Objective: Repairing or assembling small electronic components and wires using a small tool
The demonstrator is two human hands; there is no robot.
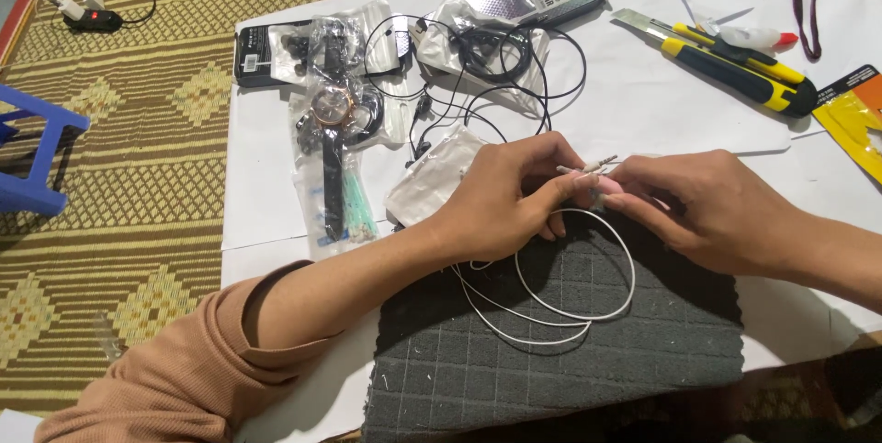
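Observation:
My left hand and my right hand meet above a dark grey foam mat. Together they pinch the end of a thin white cable, whose metal audio plug sticks out between my fingertips. The cable's slack loops down over the mat below my hands. A small pink piece shows at my right fingertips. A white plastic pouch lies just left of my left hand.
White paper sheets cover a patterned woven mat. On them lie a wristwatch in clear wrap, tangled black earphones, a black box, a yellow utility knife, a glue bottle. A blue stool stands left.

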